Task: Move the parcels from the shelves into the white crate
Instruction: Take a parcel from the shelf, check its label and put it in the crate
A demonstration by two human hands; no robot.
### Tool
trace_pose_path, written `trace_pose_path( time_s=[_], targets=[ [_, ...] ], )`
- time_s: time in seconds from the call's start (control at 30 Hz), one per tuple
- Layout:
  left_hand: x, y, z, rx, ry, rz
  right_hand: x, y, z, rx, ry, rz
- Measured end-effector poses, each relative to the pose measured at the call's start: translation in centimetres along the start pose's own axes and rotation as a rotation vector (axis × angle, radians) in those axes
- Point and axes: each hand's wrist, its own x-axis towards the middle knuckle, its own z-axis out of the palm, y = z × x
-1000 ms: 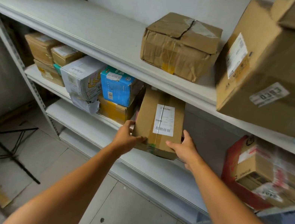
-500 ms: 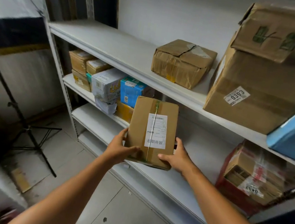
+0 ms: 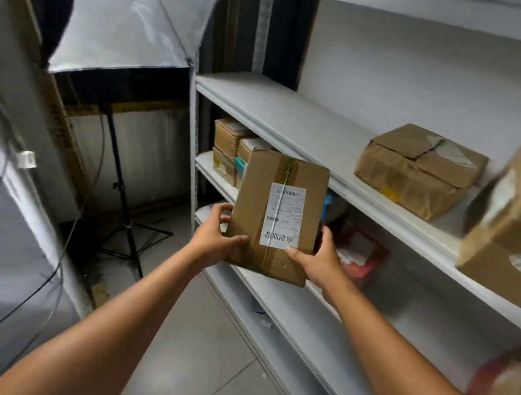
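Cardboard flat parcel (image 3: 278, 218) with a white shipping label is held in the air, clear of the shelving (image 3: 284, 111). Left hand (image 3: 215, 236) and right hand (image 3: 318, 258) each grip a lower side edge, thumbs on its face, likely to steady it for carrying. White crate not in frame; shelves hold a crumpled brown parcel (image 3: 420, 170), a big labelled box (image 3: 519, 243) and small boxes (image 3: 230, 143).

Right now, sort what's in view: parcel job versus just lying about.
Job: labelled parcel held by left hand and right hand; crumpled parcel, large box and small boxes on the shelves.
Lying about: light stand, silver sheet.
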Motion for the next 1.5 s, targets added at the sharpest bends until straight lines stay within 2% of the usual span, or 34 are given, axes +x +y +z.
trace_pose_path(
  time_s=[0.2,0.6,0.8,0.97,1.17,1.5],
  targets=[
    [1.3,0.1,-7.0,0.012,0.08,-0.02,3.0,-5.3,4.9,-0.031,-0.107,-0.102],
    [-2.7,-1.5,-14.2,-0.002,0.454,-0.092,6.8,-10.0,14.4,0.052,-0.397,-0.315],
    [-7.1,-2.9,-14.1,0.024,0.736,-0.201,6.9,-10.0,17.5,0.043,-0.647,-0.382],
    [-11.9,-3.7,-13.1,0.066,0.886,-0.275,4.9,-9.9,19.6,0.009,-0.828,-0.432],
    [-20.3,-4.4,-10.4,0.02,1.089,-0.35,-0.4,-9.5,21.8,-0.065,-1.01,-0.447],
    [-34.3,-5.3,-5.6,-0.081,1.348,-0.447,-12.6,-6.7,23.5,-0.189,-1.234,-0.583]
  ],
)
